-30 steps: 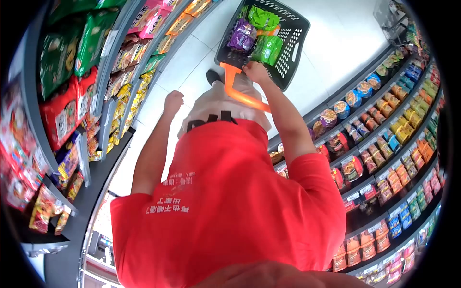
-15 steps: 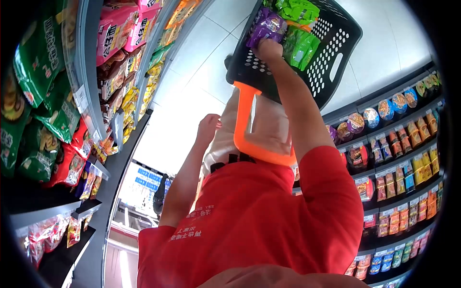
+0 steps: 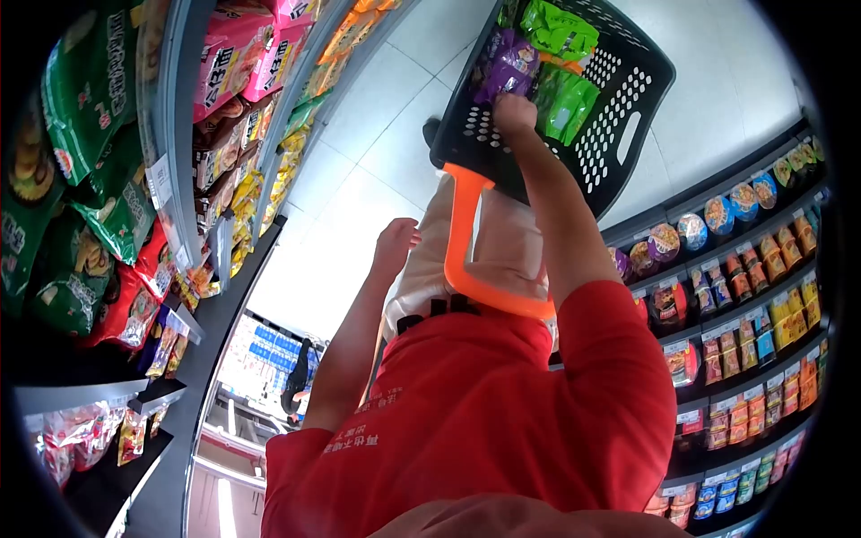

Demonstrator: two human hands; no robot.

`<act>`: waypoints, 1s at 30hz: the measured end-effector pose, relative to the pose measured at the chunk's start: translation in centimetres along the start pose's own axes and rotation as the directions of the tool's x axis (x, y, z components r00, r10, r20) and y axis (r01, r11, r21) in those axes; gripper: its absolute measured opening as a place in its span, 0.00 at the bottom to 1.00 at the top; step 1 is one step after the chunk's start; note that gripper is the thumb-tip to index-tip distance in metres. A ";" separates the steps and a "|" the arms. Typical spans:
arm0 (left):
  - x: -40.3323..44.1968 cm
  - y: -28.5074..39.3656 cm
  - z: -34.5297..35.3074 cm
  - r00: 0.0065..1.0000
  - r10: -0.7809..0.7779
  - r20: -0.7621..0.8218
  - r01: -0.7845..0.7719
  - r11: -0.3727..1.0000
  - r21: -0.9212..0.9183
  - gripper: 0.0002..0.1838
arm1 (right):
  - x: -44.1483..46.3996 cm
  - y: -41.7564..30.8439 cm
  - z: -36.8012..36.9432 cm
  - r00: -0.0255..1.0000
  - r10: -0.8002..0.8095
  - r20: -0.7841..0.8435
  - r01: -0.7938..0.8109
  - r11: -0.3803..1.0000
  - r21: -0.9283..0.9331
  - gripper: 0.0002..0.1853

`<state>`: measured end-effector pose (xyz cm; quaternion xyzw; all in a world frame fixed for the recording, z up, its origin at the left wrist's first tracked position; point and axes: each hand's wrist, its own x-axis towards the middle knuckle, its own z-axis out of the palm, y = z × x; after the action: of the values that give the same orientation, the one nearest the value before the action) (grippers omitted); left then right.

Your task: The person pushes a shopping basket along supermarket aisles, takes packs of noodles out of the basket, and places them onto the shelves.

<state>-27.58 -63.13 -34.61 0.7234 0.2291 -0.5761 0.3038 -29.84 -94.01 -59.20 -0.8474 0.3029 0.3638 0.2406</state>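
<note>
My right hand (image 3: 516, 117) reaches into a black perforated shopping basket (image 3: 628, 170), with its fingers closed at the lower edge of a purple packet (image 3: 511, 65); the fingertips are hidden. Beside that packet lie two bright green packets, the upper green packet (image 3: 558, 29) and the lower green packet (image 3: 567, 106). An orange handle (image 3: 462, 224) runs from the basket toward my waist. Hanging at my left side, my left hand (image 3: 395, 247) has its fingers loosely curled in, and nothing shows in it.
On the left, close by, a shelf holds green bags (image 3: 90, 108), pink noodle packs (image 3: 235, 58) and red bags (image 3: 134, 305). To the right, curved shelves carry round tubs (image 3: 717, 215) and rows of small packets (image 3: 735, 345). Pale floor tiles (image 3: 377, 117) lie between.
The basket and its packets sit slightly lower in the view. My right hand and the purple packet have shifted a little down and right together. My left hand has barely moved.
</note>
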 end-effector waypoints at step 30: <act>-4.9 17.3 -6.7 0.871 0.373 0.321 -0.269 0.907 -0.323 0.27 | -38.5 -5.8 -28.2 0.871 -0.006 -0.491 0.358 0.692 0.627 0.19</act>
<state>-12.29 -70.59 -25.81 0.5799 0.1179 -0.6081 0.5292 -33.79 -94.63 -11.28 -0.7784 0.3767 -0.0125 0.5020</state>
